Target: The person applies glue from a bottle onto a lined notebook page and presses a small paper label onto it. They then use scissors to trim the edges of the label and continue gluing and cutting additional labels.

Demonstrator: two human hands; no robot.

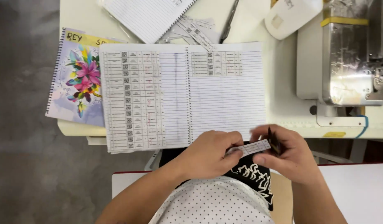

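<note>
Lower centre of frame: left hand (208,153) and right hand (284,153) pinching label strip (251,147), apparently peeling; advisable to keep flat, aligned over open notebook (224,103).

The small print on the label strip (250,147) between the two hands is too small to tell. The left hand (210,154) covers the left end of this strip, and the right hand (284,153) hides most of a dark thin object (274,142) at its right end; what kind of object it is cannot be told. The labels glued in the open notebook (224,99) are also too fine to make out. At the top edge of the frame, a second lined notebook (148,16) and a pen (228,20) are cut off. The sewing machine (349,54) at upper right is cut by the right edge, and its needle area is blurred. The floral notebook (77,79) at left lies partly under the open one.
</note>
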